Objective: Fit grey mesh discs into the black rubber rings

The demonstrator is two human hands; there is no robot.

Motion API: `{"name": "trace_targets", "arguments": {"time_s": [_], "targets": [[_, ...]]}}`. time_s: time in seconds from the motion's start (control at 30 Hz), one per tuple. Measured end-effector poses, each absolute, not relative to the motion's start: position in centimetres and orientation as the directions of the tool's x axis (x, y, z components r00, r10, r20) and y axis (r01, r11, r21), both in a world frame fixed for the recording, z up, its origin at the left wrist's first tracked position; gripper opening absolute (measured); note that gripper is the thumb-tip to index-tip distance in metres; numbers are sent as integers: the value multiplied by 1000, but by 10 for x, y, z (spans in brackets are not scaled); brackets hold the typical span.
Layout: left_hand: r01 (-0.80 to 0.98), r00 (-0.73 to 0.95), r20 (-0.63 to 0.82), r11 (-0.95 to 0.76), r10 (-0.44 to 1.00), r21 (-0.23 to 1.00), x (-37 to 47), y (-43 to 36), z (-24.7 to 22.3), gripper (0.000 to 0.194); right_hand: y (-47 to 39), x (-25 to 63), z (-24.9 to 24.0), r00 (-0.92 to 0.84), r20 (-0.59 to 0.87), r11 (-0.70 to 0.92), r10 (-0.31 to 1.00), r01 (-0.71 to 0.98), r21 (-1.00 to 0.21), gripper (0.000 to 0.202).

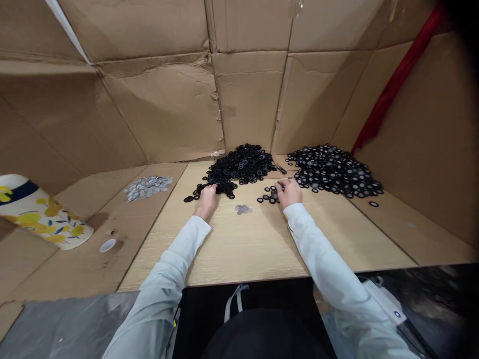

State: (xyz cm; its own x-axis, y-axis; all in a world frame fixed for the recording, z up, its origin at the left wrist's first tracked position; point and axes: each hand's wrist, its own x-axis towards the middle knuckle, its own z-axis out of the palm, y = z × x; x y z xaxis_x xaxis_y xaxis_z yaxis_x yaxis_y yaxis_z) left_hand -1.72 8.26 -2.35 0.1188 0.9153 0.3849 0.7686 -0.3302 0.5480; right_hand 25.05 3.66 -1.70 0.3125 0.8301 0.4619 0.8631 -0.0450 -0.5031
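Observation:
My left hand (207,200) is at the near edge of a heap of black rings (241,163). Its fingers are curled among loose rings, and what lies between the fingertips is hidden. Thumb and fingers of my right hand (290,193) are drawn together over a small cluster of black rings with grey centres (266,197); any piece in the pinch is too small to make out. Between the hands, a few thin grey translucent discs (243,210) lie on the pale wooden board (247,249).
Black rings with pale centres (337,169) form a heap at the right. A pile of grey discs (148,188) sits left. A floral-patterned cylinder (48,214) and a white round lid-like piece (108,245) stand farther left. A small dark tool (280,169) lies between the heaps. Cardboard walls (250,99) enclose the back.

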Motion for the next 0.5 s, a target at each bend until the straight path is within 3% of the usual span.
{"name": "trace_targets", "arguments": {"time_s": [0.1,0.17,0.33,0.5], "targets": [[691,72,412,-343,908,636,-20,81,-22,38,32,230,-16,-17,318,173,948,866,-470,19],[637,24,442,-354,897,685,-22,80,-21,38,29,215,-20,-248,209,317,946,845,-431,15],[714,24,563,-409,826,569,-23,77,-16,45,28,194,-35,-246,219,314,944,876,-365,9],[713,46,669,-494,742,498,-7,63,-2,47,30,195,-35,-234,221,309,947,855,-416,7]]}}
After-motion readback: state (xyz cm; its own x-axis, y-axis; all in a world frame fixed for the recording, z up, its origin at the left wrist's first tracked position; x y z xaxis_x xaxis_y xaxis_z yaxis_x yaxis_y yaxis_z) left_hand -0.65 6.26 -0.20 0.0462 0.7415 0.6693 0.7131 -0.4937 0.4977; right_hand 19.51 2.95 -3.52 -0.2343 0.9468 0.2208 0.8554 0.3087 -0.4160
